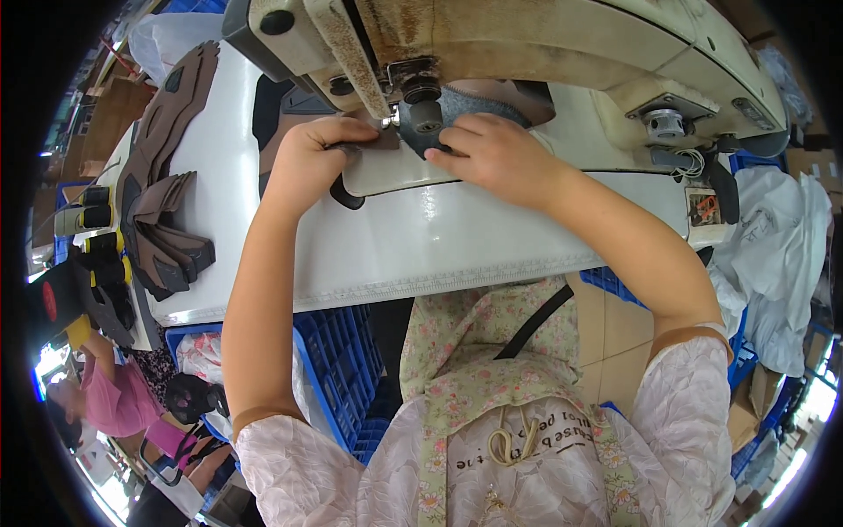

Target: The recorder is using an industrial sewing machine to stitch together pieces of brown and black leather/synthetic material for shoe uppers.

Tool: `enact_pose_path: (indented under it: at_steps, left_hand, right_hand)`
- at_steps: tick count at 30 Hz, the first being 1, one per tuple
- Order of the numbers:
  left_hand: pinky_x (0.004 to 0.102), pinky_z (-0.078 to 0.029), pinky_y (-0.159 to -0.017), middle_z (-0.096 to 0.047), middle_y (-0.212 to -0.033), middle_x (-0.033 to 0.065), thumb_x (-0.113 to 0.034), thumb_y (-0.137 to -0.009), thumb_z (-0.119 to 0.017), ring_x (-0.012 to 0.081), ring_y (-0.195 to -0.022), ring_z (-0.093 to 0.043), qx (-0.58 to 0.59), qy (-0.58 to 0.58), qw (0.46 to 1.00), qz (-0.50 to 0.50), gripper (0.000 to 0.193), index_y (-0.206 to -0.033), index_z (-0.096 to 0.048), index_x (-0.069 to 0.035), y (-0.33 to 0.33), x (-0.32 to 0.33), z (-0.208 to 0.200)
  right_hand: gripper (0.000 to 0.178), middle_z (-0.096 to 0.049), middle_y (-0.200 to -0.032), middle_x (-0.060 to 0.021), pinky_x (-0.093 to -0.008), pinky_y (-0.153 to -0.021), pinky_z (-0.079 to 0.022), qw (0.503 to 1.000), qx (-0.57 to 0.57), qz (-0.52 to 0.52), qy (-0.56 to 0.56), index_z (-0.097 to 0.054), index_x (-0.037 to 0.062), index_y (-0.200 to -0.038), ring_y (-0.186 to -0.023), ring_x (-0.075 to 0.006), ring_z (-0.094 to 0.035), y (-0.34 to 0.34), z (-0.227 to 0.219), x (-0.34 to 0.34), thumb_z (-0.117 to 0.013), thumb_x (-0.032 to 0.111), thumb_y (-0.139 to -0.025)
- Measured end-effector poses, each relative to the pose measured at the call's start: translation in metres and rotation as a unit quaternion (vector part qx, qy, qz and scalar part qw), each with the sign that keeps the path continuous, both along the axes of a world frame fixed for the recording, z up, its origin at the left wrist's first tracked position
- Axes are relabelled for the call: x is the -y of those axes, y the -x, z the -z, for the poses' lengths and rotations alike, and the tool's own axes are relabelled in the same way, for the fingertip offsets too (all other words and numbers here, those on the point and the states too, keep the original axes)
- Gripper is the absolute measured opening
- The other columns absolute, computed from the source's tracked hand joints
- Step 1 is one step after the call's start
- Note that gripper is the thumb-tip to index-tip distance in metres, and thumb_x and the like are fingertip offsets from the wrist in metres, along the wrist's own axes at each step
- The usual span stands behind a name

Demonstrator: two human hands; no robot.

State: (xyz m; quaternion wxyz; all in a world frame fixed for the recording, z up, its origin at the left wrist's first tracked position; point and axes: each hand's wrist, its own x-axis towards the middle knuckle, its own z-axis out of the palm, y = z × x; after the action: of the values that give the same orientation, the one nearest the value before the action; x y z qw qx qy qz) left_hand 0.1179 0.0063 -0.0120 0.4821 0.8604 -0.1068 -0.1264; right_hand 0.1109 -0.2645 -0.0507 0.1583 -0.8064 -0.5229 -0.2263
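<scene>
Pinching cloth (414, 143) at the machine (544, 53), the left hand (309, 160) and right hand (499, 156) seem partway through; whether the pile (176, 114) is done, I can't tell.

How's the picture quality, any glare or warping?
In the head view, bright glare shows on the white table; in the head view, fisheye distortion bows the sewing machine; in the head view, corners go black and lights near the lower rim wash out.

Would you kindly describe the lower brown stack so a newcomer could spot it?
Start at the white table and go to its left end. There, the lower brown stack lies splayed open in layers, unlike the longer stack above it.
</scene>
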Motion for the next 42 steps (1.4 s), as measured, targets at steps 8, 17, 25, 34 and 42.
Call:
enact_pose_path:
  at_steps: [8,17,25,34,42]
  left_hand:
    - [0.0296,-0.046,-0.097,-0.071,-0.105,0.0117,0.015,-0.062,-0.046,0.0238,-0.105,-0.065,0.087,-0.080,0.992,0.046,0.051,-0.101,-0.074,0.001,-0.006,0.001,-0.001]
    - [0.0292,-0.052,-0.087,-0.070,-0.101,0.0108,0.017,-0.070,-0.051,0.0209,-0.097,-0.067,0.049,-0.014,0.997,0.051,0.040,-0.097,-0.075,0.000,-0.023,-0.006,0.007]
    - [0.0287,-0.052,-0.088,-0.071,-0.100,0.0120,0.017,-0.073,-0.052,0.0211,-0.098,-0.068,0.048,0.013,0.998,0.046,0.037,-0.096,-0.075,0.001,-0.025,-0.011,0.016]
    - [0.0311,-0.047,-0.098,-0.072,-0.102,0.0120,0.018,-0.063,-0.043,0.0237,-0.107,-0.065,0.083,-0.029,0.994,0.070,0.047,-0.098,-0.073,0.005,-0.025,-0.011,0.017]
    - [0.0326,-0.048,-0.098,-0.073,-0.105,0.0119,0.018,-0.063,-0.045,0.0239,-0.107,-0.066,0.095,-0.029,0.991,0.086,0.047,-0.097,-0.074,0.003,-0.030,-0.014,0.018]
  right_hand:
    - [0.011,-0.058,-0.085,-0.0037,-0.0345,-0.075,-0.053,0.999,0.018,0.037,-0.006,-0.068,0.0043,-0.086,-0.087,-0.0218,-0.058,0.004,0.001,-0.008,-0.064,0.015,-0.086]
    - [0.013,-0.059,-0.085,-0.0051,-0.0353,-0.076,-0.052,0.999,0.019,0.043,-0.028,-0.067,0.0024,-0.087,-0.087,-0.0227,-0.058,-0.002,0.004,-0.019,-0.062,0.014,-0.087]
    - [0.012,-0.059,-0.084,-0.0056,-0.0346,-0.074,-0.052,0.999,-0.013,0.008,-0.030,-0.064,0.0021,-0.085,-0.086,-0.0229,-0.058,-0.008,0.004,-0.016,-0.062,0.012,-0.078]
    - [0.009,-0.058,-0.081,-0.0050,-0.0334,-0.069,-0.053,0.998,0.033,0.029,-0.041,-0.060,0.0028,-0.070,-0.083,-0.0213,-0.058,-0.006,0.004,-0.023,-0.065,0.009,-0.076]
    - [0.008,-0.059,-0.081,-0.0049,-0.0336,-0.072,-0.054,0.998,0.034,0.046,-0.034,-0.060,0.0027,-0.069,-0.084,-0.0218,-0.058,-0.007,0.002,-0.028,-0.064,0.007,-0.074]
